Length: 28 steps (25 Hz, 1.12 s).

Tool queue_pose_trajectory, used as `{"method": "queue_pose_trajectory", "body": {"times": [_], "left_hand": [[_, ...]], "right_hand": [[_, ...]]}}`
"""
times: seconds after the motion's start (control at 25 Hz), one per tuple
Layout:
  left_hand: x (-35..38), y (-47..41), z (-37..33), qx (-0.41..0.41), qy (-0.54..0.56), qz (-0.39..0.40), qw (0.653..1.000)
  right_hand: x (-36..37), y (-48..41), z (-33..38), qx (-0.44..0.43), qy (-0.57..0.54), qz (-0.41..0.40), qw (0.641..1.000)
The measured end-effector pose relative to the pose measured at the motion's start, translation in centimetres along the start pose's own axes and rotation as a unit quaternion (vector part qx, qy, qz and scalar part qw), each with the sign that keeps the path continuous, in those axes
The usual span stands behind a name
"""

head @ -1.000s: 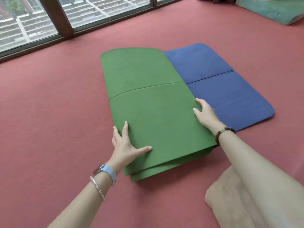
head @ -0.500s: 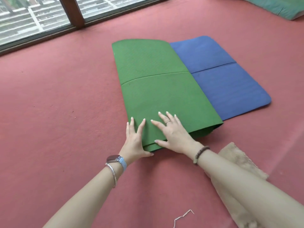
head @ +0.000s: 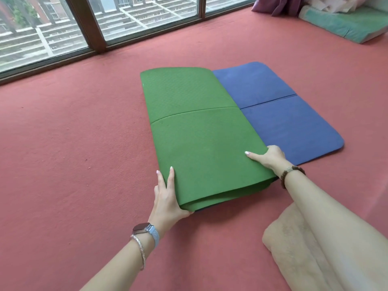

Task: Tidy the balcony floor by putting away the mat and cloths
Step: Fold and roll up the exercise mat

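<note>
A foam mat, green on one face and blue on the other, lies on the red carpet. Its green folded part (head: 199, 131) is stacked in layers over the left half, and the blue part (head: 281, 120) lies flat to the right. My left hand (head: 167, 196) grips the near left corner of the green stack, thumb under the layers. My right hand (head: 268, 157) holds the stack's right edge, fingers tucked beneath and thumb on top. A beige cloth (head: 294, 248) lies on the floor at the lower right, partly hidden by my right forearm.
Red carpet (head: 73, 154) covers the floor. Large windows with dark wooden frames (head: 90, 24) run along the far side. A green cushion (head: 348, 24) and a maroon cloth (head: 277, 5) lie at the far right corner.
Both hands were pressing flat together on the near edge of the green stack. They have spread apart, the left to the near left corner, the right to the right edge, and now grip the layers.
</note>
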State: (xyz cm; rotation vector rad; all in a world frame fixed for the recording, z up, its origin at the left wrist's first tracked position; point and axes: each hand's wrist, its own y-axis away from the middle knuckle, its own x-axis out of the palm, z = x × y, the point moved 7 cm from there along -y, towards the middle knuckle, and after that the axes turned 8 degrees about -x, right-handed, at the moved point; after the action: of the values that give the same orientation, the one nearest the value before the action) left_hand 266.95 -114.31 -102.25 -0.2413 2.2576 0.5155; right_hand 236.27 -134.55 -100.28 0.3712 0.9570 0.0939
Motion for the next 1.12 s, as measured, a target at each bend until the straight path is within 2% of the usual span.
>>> {"method": "queue_pose_trajectory", "body": {"times": [0.12, 0.2, 0.36, 0.44, 0.56, 0.76, 0.84, 0.92, 1.0, 1.12], "left_hand": [[-0.2, -0.3, 0.0, -0.01, 0.015, -0.017, 1.0], [0.0, -0.4, 0.3, -0.019, 0.023, -0.022, 0.999], [0.1, -0.6, 1.6, -0.039, 0.059, -0.033, 0.997], [0.0, -0.7, 2.2, -0.043, 0.069, -0.039, 0.996], [0.1, -0.9, 2.1, -0.048, 0.075, -0.03, 0.996], [0.0, -0.7, 1.3, -0.064, 0.119, 0.063, 0.989], [-0.6, -1.0, 1.4, -0.109, 0.217, 0.063, 0.968], [-0.9, -2.1, 2.3, -0.186, 0.334, 0.021, 0.924], [-0.9, -3.0, 2.6, -0.279, 0.4, 0.01, 0.873], [-1.7, -4.0, 1.2, -0.317, 0.468, 0.018, 0.825]], "right_hand": [[-0.9, -0.2, 1.1, -0.046, -0.015, -0.019, 0.999], [-1.7, -0.1, 2.0, -0.086, -0.063, -0.033, 0.994], [-2.9, 1.6, 5.8, -0.226, -0.223, -0.046, 0.947], [-3.4, 2.0, 7.8, -0.266, -0.253, -0.044, 0.929], [-2.8, 0.7, 9.0, -0.269, -0.234, -0.023, 0.934], [-1.1, -1.7, 5.7, -0.199, -0.073, -0.025, 0.977], [-0.3, -1.5, 5.3, -0.182, -0.027, -0.002, 0.983], [0.5, -1.4, 5.1, -0.177, 0.013, 0.007, 0.984], [0.6, -1.1, 5.3, -0.176, 0.041, 0.003, 0.984], [0.1, -1.3, 5.4, -0.168, 0.04, -0.001, 0.985]]}}
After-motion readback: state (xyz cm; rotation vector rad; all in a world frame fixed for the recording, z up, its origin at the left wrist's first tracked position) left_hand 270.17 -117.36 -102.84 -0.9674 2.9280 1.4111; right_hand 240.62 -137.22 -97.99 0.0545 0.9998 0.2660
